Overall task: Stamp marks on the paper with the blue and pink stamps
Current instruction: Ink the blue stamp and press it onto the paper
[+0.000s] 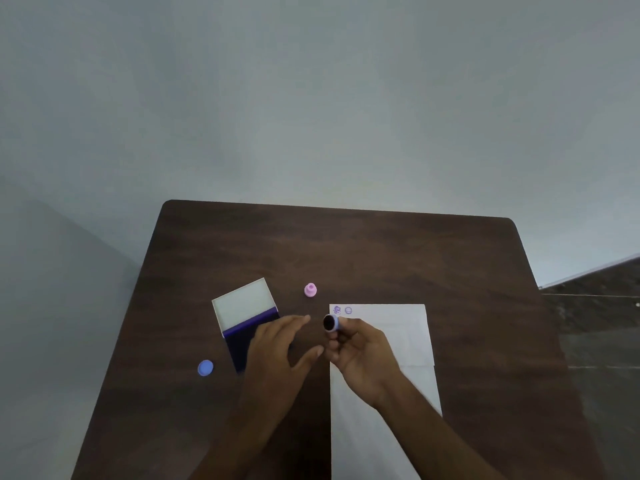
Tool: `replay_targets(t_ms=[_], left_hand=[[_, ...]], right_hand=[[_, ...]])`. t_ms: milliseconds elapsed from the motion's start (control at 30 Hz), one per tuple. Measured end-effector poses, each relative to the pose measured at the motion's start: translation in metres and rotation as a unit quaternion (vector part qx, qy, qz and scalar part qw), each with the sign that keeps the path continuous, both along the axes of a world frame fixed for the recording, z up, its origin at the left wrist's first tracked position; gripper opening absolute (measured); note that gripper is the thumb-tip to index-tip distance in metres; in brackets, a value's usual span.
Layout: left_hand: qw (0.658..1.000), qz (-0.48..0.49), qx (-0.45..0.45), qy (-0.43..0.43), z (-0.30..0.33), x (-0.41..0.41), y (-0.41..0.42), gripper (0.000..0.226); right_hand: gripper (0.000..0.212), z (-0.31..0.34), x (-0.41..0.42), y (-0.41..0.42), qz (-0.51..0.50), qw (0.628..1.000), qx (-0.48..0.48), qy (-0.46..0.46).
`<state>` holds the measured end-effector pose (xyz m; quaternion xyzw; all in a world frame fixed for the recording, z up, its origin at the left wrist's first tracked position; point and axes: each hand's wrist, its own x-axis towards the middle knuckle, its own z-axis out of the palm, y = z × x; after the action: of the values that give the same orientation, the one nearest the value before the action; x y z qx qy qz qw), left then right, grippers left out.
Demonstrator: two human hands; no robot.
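- Your right hand [356, 355] is grasping the small round blue plastic stamp [331, 323], fingers curled round its body, and is holding it above the left edge of the white rectangular paper sheet [412, 327].
- You are tipping the stamp on its side so that its dark inked face is pointing left towards you, which looks like a check of the ink before pressing.
- Your left hand [277, 344] is released, fingers straight and spread, hovering just above the dark brown wooden surface [381, 258] between the ink pad and the paper; it is gripping nothing.
- The open ink pad box, white lid and dark blue pad [242, 317], is lying left of the paper, lid thrown back towards the surface's far edge, so the pad is staying within easy reach for re-inking. Your left hand is partly covering its near end.
- The small round pink plastic stamp [310, 290] is standing upright by itself beyond the paper's far-left corner, untouched, probably waiting its turn.
- The round blue plastic cap [205, 368] is lying well apart towards the surface's left edge, presumably set aside to clear the stamp's face.
- Two small bluish marks [343, 310] are sitting side by side at the paper's far-left corner, so most of the sheet is lying unmarked; judging by this, the stamping is at an early stage.
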<state>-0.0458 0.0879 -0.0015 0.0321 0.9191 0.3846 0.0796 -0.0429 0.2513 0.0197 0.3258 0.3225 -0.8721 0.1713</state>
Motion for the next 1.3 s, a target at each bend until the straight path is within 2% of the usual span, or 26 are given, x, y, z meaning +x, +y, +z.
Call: replay_targets(t_ms=[267,367,567,733,900,1033,1100,1200,1300], left_hand=[[0.997,-0.012,-0.004,-0.075,0.002,0.002,0.042,0.061],[0.999,-0.039,-0.026,-0.012,0.003,-0.003,0.051,0.054],[0.995,-0.071,0.011,0.072,0.009,-0.01,0.064,0.053],[0.994,-0.088,0.024,0.064,0.008,-0.009,0.074,0.06],[0.994,-0.098,0.022,0.032,0.001,-0.007,0.077,0.056],[0.992,-0.122,-0.022,0.001,-0.011,-0.007,0.072,0.05],[0.985,-0.158,-0.067,-0.003,-0.019,-0.007,0.069,0.047],[0.97,-0.205,-0.133,-0.003,-0.032,-0.01,0.067,0.052],[0.949,-0.251,-0.19,-0.017,-0.043,-0.018,0.066,0.061]], right_hand=[[0.028,0.001,0.01,0.023,-0.069,0.99,-0.121,0.022],[0.027,-0.001,0.013,0.033,-0.084,0.986,-0.14,0.035],[0.023,0.001,0.02,0.047,-0.111,0.98,-0.161,0.044],[0.022,0.001,0.026,0.055,-0.132,0.973,-0.183,0.042],[0.025,-0.007,0.028,0.061,-0.137,0.975,-0.173,0.032],[0.027,-0.018,0.024,0.068,-0.136,0.989,-0.054,-0.011],[0.023,-0.023,0.018,0.07,-0.113,0.989,0.094,-0.03],[0.024,-0.033,0.007,0.068,-0.059,0.93,0.36,-0.045],[0.033,-0.049,-0.006,0.062,0.036,0.866,0.491,-0.093]])
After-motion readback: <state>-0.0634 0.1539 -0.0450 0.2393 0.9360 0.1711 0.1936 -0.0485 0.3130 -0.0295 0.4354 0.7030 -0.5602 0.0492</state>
